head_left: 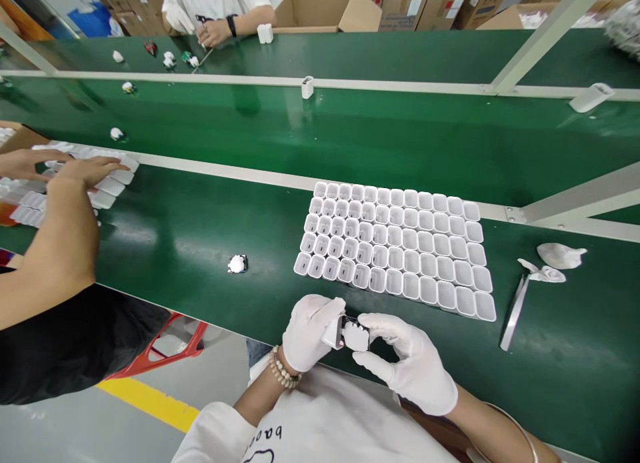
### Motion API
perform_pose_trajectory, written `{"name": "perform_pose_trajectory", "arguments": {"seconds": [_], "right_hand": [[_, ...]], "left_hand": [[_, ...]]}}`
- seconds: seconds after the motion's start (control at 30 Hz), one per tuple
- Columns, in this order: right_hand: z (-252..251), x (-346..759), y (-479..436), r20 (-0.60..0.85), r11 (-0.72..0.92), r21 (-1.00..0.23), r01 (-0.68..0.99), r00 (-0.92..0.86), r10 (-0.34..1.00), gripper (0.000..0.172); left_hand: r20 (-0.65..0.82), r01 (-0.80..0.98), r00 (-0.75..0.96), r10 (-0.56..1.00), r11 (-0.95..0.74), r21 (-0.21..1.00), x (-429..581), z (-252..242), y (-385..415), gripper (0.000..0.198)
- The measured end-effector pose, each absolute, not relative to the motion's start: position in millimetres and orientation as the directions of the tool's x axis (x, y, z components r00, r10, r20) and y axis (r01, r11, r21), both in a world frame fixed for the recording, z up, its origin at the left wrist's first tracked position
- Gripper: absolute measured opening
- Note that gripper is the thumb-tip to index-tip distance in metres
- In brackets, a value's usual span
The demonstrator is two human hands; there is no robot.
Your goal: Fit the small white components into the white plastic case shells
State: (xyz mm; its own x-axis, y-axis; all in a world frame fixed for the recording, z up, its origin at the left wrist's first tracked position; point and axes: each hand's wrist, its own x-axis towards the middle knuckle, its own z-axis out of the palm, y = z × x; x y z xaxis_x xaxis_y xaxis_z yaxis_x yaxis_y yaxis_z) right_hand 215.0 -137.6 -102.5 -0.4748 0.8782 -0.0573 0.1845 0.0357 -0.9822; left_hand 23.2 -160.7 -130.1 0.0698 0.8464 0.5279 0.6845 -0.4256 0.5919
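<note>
Both my hands wear white gloves and meet at the near edge of the green table. My left hand (310, 333) is closed on a small white charger shell (333, 332). My right hand (407, 363) pinches a white plug insert (356, 336) with a dark part against the shell's open end. Just beyond them lies a block of several rows of empty white shells (395, 246), standing open side up. One loose white and black insert (237, 264) lies on the table to the left.
Metal tweezers (515, 309) and crumpled white finger cots (557, 257) lie at the right. A co-worker's bare arms (60, 209) reach over white shells at the left. Another person (215, 16) works across the conveyor belt (350, 126), which carries small parts. Cardboard boxes (325, 9) stand behind.
</note>
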Motion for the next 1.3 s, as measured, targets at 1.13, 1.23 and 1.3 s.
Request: {"name": "perform_pose_trajectory", "arguments": {"seconds": [1.13, 1.23, 1.3], "right_hand": [[-114, 204, -134, -0.186, -0.114, -0.979, 0.17, -0.513, 0.838, 0.085], [-109, 205, -135, -0.119, -0.095, -0.993, 0.072, -0.586, 0.802, 0.073], [-105, 206, -135, -0.093, -0.078, -0.996, 0.05, -0.601, 0.794, 0.058]], "left_hand": [[0.486, 0.626, 0.099, 0.869, -0.434, 0.648, 24, -129, -163, 0.038], [0.405, 0.536, 0.038, 0.914, -0.361, 0.763, 28, -125, -164, 0.031], [0.324, 0.445, -0.066, 0.944, -0.263, 0.856, 31, -121, -164, 0.027]]}}
